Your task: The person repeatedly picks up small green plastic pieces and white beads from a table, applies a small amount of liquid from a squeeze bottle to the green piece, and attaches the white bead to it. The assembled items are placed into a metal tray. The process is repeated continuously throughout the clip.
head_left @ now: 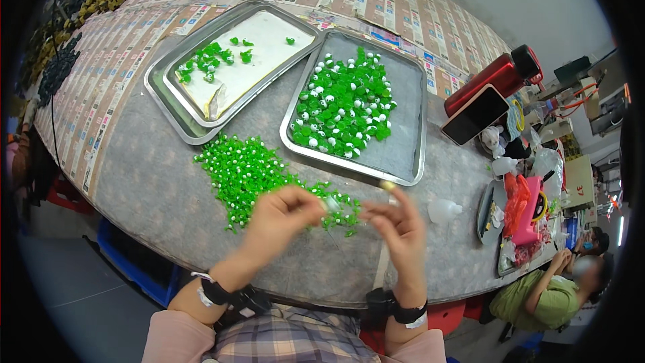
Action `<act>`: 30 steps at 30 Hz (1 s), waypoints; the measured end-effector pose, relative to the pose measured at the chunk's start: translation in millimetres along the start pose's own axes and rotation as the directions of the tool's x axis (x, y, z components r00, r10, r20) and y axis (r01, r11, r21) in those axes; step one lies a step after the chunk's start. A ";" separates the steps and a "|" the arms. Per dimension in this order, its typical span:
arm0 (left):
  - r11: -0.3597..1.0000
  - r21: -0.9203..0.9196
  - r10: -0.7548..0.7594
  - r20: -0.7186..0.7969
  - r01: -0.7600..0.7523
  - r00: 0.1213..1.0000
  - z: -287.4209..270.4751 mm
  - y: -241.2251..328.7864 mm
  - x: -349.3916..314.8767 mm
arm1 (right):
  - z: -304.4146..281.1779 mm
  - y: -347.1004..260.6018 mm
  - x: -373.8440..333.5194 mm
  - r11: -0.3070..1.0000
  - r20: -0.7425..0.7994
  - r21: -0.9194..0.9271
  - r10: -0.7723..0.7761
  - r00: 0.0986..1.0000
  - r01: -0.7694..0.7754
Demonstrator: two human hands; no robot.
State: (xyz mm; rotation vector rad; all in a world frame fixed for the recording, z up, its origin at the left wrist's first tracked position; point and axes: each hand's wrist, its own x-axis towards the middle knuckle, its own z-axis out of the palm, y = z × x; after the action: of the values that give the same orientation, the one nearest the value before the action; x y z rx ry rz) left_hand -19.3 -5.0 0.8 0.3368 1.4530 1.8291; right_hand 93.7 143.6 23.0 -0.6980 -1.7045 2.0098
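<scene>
My left hand (279,222) hovers over the near edge of a heap of small green parts with white tips (245,175). Its thumb and forefinger pinch a small pale piece (330,204), too blurred to name. Just to the right is my right hand (400,228), its fingers bent and smeared by motion. A yellowish cover (388,186) shows on one raised fingertip. Whether that hand holds anything is hidden by the blur. Beyond the hands, a metal tray (418,128) carries many green pieces with white eye-like balls (346,101).
Another metal tray (156,97), white-lined, holds fewer green pieces. A white squeeze bottle (443,210) lies right of my right hand. Farther right stand a phone (476,115), a red flask (487,81) and a pink container (531,212). A person in green (547,296) sits at right.
</scene>
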 end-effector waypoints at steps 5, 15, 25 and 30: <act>0.746 -0.612 0.056 -0.334 -0.262 0.941 -53.8 37.5 43.0 | -26.7 5.4 5.4 0.702 0.101 -0.693 -0.132 0.986 0.165; 0.963 -0.268 0.031 0.067 -0.012 0.997 -11.5 12.4 8.2 | -21.9 30.9 16.2 0.425 0.273 -0.852 -0.137 0.952 0.306; 0.632 0.482 0.444 0.418 -0.607 0.793 21.5 -3.9 -11.8 | -16.8 6.9 -17.6 0.969 0.375 -0.118 0.246 0.894 -0.218; 1.000 0.024 0.001 0.162 -0.005 0.987 14.0 -3.1 -15.5 | -74.0 4.0 -17.4 0.794 -0.472 -0.542 -0.558 0.682 0.275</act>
State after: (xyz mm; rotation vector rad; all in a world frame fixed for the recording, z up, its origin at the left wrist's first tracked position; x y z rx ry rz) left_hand 1.1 -5.6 6.2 0.4882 1.3642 1.7447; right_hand 152.9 190.1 11.6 -0.8673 -1.6848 0.9188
